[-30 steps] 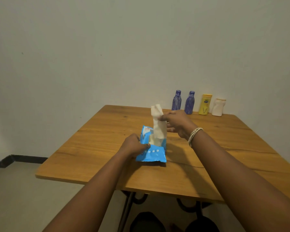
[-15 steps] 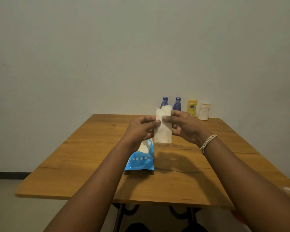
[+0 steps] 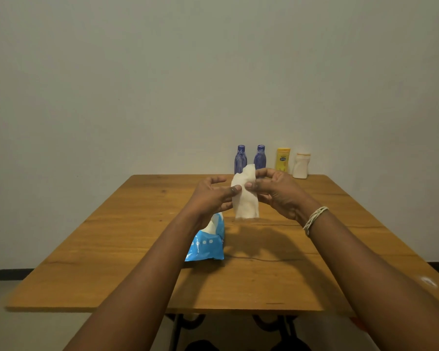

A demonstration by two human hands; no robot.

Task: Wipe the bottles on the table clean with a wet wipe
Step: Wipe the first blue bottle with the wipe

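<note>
A white wet wipe (image 3: 245, 200) hangs folded in the air above the middle of the wooden table (image 3: 127, 249). My left hand (image 3: 211, 195) pinches its left edge and my right hand (image 3: 276, 191) pinches its upper right edge. Several bottles stand in a row at the table's far edge by the wall: two blue bottles (image 3: 240, 159) (image 3: 260, 156), a yellow bottle (image 3: 283, 159) and a white bottle (image 3: 301, 165). The blue wipes pack (image 3: 207, 245) lies on the table under my left wrist, with a wipe sticking out of its top.
The table stands against a plain wall. Dark metal table legs (image 3: 188, 323) show under the near edge. A small pale mark (image 3: 428, 281) sits on the table's near right corner.
The wipe came free of the pack and rose. My left hand left the pack and took the wipe's left edge. Both hands now hold it above the table.
</note>
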